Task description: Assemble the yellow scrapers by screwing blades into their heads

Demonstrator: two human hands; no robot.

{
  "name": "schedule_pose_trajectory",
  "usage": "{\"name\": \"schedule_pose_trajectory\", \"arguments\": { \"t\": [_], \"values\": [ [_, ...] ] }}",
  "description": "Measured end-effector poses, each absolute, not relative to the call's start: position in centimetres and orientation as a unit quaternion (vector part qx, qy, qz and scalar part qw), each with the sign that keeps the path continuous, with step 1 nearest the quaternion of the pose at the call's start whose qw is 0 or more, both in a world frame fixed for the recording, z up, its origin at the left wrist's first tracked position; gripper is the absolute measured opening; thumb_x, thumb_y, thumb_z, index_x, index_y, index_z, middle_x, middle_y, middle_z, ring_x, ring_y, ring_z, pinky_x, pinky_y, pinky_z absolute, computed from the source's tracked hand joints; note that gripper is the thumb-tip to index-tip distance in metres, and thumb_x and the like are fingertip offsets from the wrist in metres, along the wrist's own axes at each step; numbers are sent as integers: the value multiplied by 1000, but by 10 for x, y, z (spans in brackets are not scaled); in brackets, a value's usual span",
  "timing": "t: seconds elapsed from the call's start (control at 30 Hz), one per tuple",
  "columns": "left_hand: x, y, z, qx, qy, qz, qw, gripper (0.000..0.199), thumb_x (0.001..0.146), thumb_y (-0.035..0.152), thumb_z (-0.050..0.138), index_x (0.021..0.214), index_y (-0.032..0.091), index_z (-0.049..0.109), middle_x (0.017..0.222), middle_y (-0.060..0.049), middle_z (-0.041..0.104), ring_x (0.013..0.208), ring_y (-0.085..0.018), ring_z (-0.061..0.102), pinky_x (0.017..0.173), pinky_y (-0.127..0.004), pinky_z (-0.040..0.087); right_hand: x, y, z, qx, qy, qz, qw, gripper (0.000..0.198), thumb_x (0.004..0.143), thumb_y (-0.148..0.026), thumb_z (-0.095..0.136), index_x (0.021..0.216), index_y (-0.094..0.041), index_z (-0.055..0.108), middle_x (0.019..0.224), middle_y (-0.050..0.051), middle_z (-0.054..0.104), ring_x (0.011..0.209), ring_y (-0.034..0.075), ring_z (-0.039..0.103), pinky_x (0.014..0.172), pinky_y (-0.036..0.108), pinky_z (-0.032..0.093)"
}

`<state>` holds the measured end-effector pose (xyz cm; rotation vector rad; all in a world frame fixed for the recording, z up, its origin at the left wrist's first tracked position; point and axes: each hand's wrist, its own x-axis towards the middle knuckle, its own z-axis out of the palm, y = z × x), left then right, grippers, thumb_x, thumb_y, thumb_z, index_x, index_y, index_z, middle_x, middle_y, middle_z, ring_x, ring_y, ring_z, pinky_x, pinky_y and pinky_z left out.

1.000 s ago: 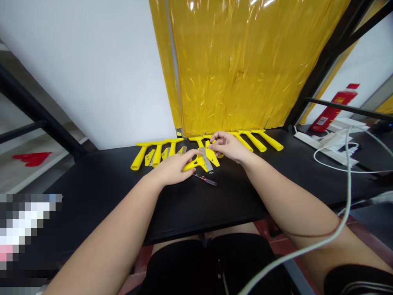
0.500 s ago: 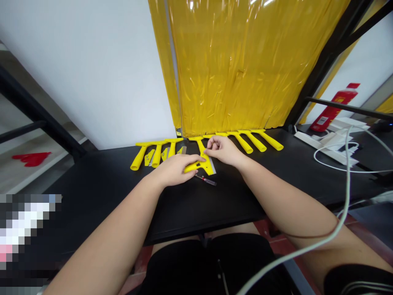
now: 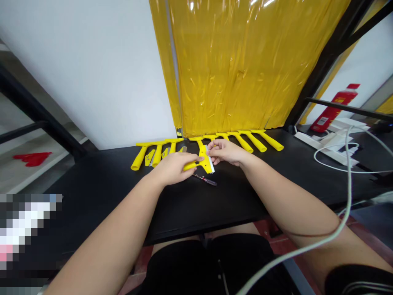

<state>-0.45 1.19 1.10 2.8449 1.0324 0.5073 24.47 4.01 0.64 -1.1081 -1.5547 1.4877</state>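
Observation:
My left hand (image 3: 176, 167) is wrapped round the handle of a yellow scraper (image 3: 206, 163), whose wide head points right. Along the head's right edge runs a pale blade strip (image 3: 211, 164). My right hand (image 3: 225, 151) is closed, with thumb and fingertips pinching the upper end of that strip. Just below the scraper, a small screwdriver (image 3: 209, 181) with a dark, see-through handle lies on the black table (image 3: 202, 209). Part of the scraper's handle is hidden by my left fingers.
Several yellow scraper handles (image 3: 272, 140) line the table's back edge, with small yellow blade pieces (image 3: 149, 157) among those at left. To the right are a red bottle (image 3: 334, 108), a white power strip (image 3: 319, 143) and a loose white cable (image 3: 348, 180). Yellow plastic sheeting (image 3: 239, 73) hangs behind.
My right fingers have come down onto the blade edge and opened out slightly from a tighter curl. The scraper's head has tilted a little, and the strip looks brighter. My left hand keeps its hold.

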Motion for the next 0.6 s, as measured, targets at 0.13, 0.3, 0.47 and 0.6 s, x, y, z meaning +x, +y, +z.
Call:
{"name": "schedule_pose_trajectory", "arguments": {
  "t": [0.13, 0.3, 0.47, 0.6],
  "values": [
    [-6, 13, 9, 928, 330, 173, 9, 36, 98, 30, 57, 132, 27, 68, 123, -4, 77, 109, -25, 72, 93, -38, 54, 244, 39, 7, -409, -572, 602, 377, 20, 84, -10, 80, 87, -17, 61, 61, -5, 63, 57, 10, 69, 64, 22, 65],
    [-6, 13, 8, 926, 339, 168, -3, 36, 98, 33, 58, 132, 28, 69, 119, -4, 78, 106, -25, 73, 87, -37, 54, 245, 40, 5, -405, -570, 607, 378, 24, 80, -10, 85, 86, -17, 62, 62, -5, 64, 58, 10, 69, 65, 23, 66],
    [-8, 13, 8, 918, 357, 173, -14, 36, 99, 35, 58, 133, 29, 69, 119, -5, 78, 102, -24, 73, 81, -36, 54, 246, 40, 5, -399, -576, 613, 365, 23, 77, -11, 87, 87, -17, 66, 69, -2, 69, 63, 10, 71, 70, 23, 67],
    [-8, 14, 8, 918, 357, 170, -21, 37, 100, 33, 57, 135, 30, 68, 124, -5, 77, 108, -25, 72, 84, -37, 54, 248, 41, 5, -392, -589, 616, 347, 21, 78, -11, 86, 92, -16, 72, 80, 2, 75, 70, 12, 73, 75, 24, 67]
  ]
}}
